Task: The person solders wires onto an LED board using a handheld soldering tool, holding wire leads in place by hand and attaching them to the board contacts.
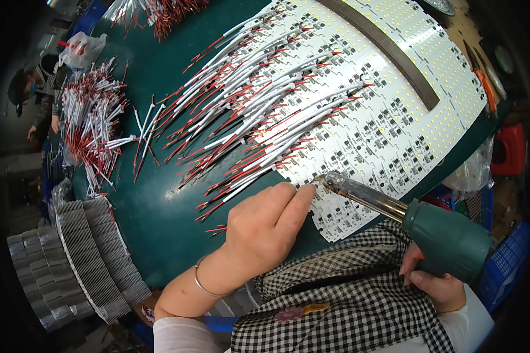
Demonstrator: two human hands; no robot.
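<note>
At the near edge of the white circuit board sheet (359, 153), my left hand (262, 220) is closed in a pinch, fingertips down by the solder pads. Red wire ends (217, 229) stick out behind that hand; the rest of this wire is hidden under the fingers. My right hand (439, 288) grips a soldering iron with a green body (447, 238). Its metal tip points left and meets the board right beside my left fingertips. Rows of white-sleeved red wires (288, 132) lie from the board's left part out over the green table.
Loose wires pile up on the table's left (94, 120), with stacked grey slatted parts (94, 253) nearer. A dark curved bar (388, 50) lies across the board. Orange-handled tools (484, 88) and a red stool (508, 150) are at right. Another person (38, 88) is at far left.
</note>
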